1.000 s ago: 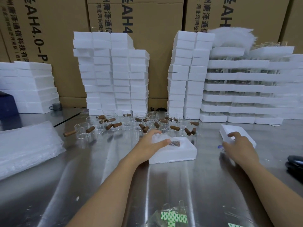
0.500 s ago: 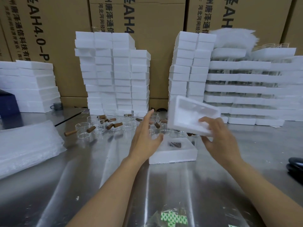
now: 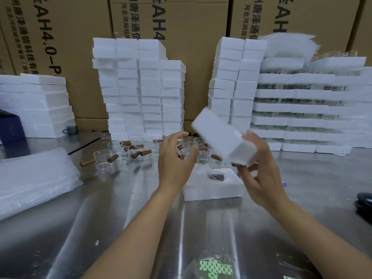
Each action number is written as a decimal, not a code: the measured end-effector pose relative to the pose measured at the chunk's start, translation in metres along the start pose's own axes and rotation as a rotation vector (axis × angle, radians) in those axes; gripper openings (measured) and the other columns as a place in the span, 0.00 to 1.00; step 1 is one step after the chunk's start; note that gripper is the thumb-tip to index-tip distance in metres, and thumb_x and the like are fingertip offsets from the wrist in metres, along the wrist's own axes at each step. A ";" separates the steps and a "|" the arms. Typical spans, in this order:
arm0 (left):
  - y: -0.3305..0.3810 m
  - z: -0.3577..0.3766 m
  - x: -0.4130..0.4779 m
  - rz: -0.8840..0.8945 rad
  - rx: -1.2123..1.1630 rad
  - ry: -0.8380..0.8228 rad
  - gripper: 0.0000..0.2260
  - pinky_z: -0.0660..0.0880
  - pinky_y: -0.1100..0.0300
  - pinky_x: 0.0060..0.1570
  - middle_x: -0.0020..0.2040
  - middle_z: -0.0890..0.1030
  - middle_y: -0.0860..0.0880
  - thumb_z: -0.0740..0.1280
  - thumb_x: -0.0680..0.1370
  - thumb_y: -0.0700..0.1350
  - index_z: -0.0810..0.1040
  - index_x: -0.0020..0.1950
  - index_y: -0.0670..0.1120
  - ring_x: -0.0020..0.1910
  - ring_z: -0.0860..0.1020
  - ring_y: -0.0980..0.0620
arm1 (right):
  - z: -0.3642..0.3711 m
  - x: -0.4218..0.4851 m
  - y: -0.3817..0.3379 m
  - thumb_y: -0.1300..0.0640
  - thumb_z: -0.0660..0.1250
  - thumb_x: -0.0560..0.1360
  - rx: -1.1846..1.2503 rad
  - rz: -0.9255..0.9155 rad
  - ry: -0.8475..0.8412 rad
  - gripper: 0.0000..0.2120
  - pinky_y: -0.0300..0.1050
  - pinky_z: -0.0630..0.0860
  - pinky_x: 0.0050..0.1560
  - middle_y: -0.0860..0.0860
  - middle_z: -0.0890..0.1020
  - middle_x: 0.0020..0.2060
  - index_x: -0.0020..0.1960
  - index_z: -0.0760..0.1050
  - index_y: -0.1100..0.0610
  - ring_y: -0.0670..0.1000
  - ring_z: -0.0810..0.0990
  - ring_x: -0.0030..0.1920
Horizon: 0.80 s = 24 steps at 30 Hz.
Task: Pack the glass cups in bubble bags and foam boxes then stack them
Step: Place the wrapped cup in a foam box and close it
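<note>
Holding a white rectangular foam lid (image 3: pixel 221 137) tilted in the air, the right hand (image 3: pixel 259 174) grips its near end, fingers curled under and thumb on the side. Directly below sits the open white foam box base (image 3: pixel 211 188) on the shiny steel table (image 3: pixel 120 228), a dark handle of a wrapped cup (image 3: pixel 216 176) showing in its hollow. The left hand (image 3: pixel 173 162) hovers just left of the lid — fingers spread and loose, gripping nothing. Behind both hands stand clear glass cups with brown wooden handles (image 3: pixel 120 156), loose on the table. A pile of clear bubble bags (image 3: pixel 34 178) lies at the left. Stacks of white foam boxes (image 3: pixel 141 87) rise at the back — against brown cardboard cartons (image 3: pixel 181 21).
</note>
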State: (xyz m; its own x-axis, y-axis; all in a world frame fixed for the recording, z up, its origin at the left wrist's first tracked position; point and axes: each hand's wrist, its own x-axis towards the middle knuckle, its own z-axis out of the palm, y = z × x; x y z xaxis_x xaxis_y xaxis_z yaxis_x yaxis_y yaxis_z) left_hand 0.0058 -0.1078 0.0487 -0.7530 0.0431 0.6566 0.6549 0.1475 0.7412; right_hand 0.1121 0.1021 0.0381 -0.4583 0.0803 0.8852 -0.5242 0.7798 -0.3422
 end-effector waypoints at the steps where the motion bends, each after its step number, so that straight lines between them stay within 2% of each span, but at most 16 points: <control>1: 0.001 0.000 0.001 0.019 -0.046 0.007 0.16 0.79 0.49 0.59 0.62 0.77 0.58 0.74 0.80 0.52 0.79 0.67 0.55 0.64 0.77 0.52 | -0.002 0.001 0.001 0.62 0.68 0.79 0.086 0.085 0.019 0.35 0.43 0.82 0.37 0.34 0.77 0.61 0.78 0.60 0.36 0.48 0.83 0.46; 3: 0.001 -0.001 0.002 -0.057 -0.163 0.008 0.16 0.77 0.56 0.54 0.58 0.79 0.63 0.69 0.77 0.62 0.79 0.63 0.61 0.60 0.78 0.60 | -0.006 0.004 0.000 0.57 0.62 0.79 0.326 0.277 0.021 0.28 0.46 0.80 0.31 0.42 0.82 0.49 0.77 0.65 0.40 0.57 0.82 0.36; 5: 0.001 0.001 0.003 -0.117 -0.298 -0.007 0.17 0.74 0.58 0.55 0.55 0.82 0.63 0.66 0.76 0.66 0.80 0.61 0.62 0.58 0.79 0.61 | -0.011 0.008 -0.002 0.52 0.61 0.75 0.526 0.501 -0.022 0.25 0.46 0.75 0.30 0.49 0.82 0.44 0.71 0.74 0.40 0.55 0.80 0.37; 7: 0.002 0.003 0.002 -0.127 -0.348 -0.039 0.18 0.77 0.53 0.59 0.56 0.83 0.58 0.64 0.76 0.68 0.81 0.61 0.62 0.60 0.81 0.56 | -0.012 0.011 -0.003 0.49 0.60 0.71 0.578 0.654 -0.090 0.22 0.47 0.72 0.37 0.52 0.85 0.49 0.62 0.81 0.41 0.54 0.81 0.45; 9: 0.004 0.003 0.002 -0.134 -0.364 -0.093 0.19 0.77 0.49 0.64 0.58 0.85 0.51 0.64 0.76 0.68 0.81 0.62 0.62 0.61 0.81 0.49 | -0.010 0.011 -0.004 0.47 0.61 0.69 0.627 0.746 -0.112 0.19 0.48 0.72 0.41 0.55 0.85 0.54 0.57 0.82 0.47 0.56 0.81 0.51; 12: 0.007 0.003 0.000 -0.131 -0.375 -0.179 0.21 0.74 0.55 0.65 0.63 0.84 0.52 0.66 0.76 0.66 0.82 0.65 0.59 0.66 0.80 0.52 | -0.009 0.011 -0.004 0.43 0.64 0.69 0.747 0.920 -0.086 0.18 0.51 0.73 0.45 0.55 0.87 0.54 0.52 0.84 0.49 0.57 0.84 0.50; 14: 0.009 0.001 0.000 -0.129 -0.369 -0.220 0.22 0.73 0.61 0.61 0.64 0.83 0.54 0.68 0.75 0.65 0.83 0.67 0.58 0.65 0.80 0.56 | -0.009 0.012 -0.004 0.40 0.65 0.71 0.803 0.991 -0.090 0.17 0.48 0.75 0.43 0.53 0.88 0.53 0.50 0.87 0.47 0.53 0.86 0.46; 17: 0.011 -0.001 0.000 -0.115 -0.338 -0.314 0.29 0.74 0.70 0.45 0.64 0.81 0.58 0.70 0.71 0.70 0.80 0.70 0.61 0.51 0.80 0.61 | -0.011 0.013 -0.001 0.38 0.67 0.78 0.860 1.081 -0.030 0.19 0.42 0.78 0.34 0.52 0.88 0.50 0.59 0.83 0.50 0.51 0.85 0.40; 19: 0.011 0.000 -0.001 -0.103 -0.310 -0.388 0.34 0.75 0.70 0.48 0.66 0.79 0.58 0.73 0.69 0.70 0.77 0.73 0.61 0.55 0.80 0.59 | -0.013 0.013 0.001 0.36 0.69 0.77 0.894 1.146 0.004 0.19 0.41 0.80 0.30 0.51 0.88 0.48 0.56 0.85 0.50 0.50 0.86 0.37; 21: 0.008 0.002 -0.001 -0.097 -0.261 -0.457 0.39 0.76 0.66 0.58 0.67 0.79 0.58 0.76 0.67 0.68 0.73 0.77 0.63 0.61 0.80 0.53 | -0.016 0.014 0.003 0.34 0.70 0.75 0.933 1.182 0.009 0.21 0.43 0.81 0.31 0.52 0.89 0.45 0.46 0.90 0.50 0.52 0.88 0.38; 22: 0.007 0.003 -0.002 -0.092 -0.241 -0.487 0.41 0.76 0.66 0.59 0.66 0.79 0.61 0.78 0.66 0.68 0.71 0.78 0.65 0.61 0.80 0.54 | -0.017 0.015 0.004 0.33 0.70 0.75 0.952 1.187 0.009 0.22 0.44 0.82 0.32 0.52 0.89 0.45 0.42 0.90 0.51 0.53 0.88 0.38; 24: 0.006 0.003 -0.003 -0.075 -0.186 -0.523 0.43 0.74 0.71 0.57 0.63 0.77 0.72 0.79 0.66 0.70 0.69 0.79 0.69 0.61 0.78 0.64 | -0.018 0.015 0.006 0.31 0.70 0.73 0.976 1.190 0.008 0.24 0.45 0.84 0.35 0.53 0.89 0.49 0.42 0.90 0.51 0.54 0.89 0.41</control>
State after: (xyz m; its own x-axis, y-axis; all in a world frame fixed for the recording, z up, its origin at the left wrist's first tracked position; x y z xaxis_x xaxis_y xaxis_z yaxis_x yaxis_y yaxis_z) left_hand 0.0115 -0.1038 0.0504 -0.6989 0.5303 0.4799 0.5628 -0.0062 0.8265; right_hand 0.1152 0.1198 0.0549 -0.9369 0.3473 -0.0410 -0.1216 -0.4333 -0.8930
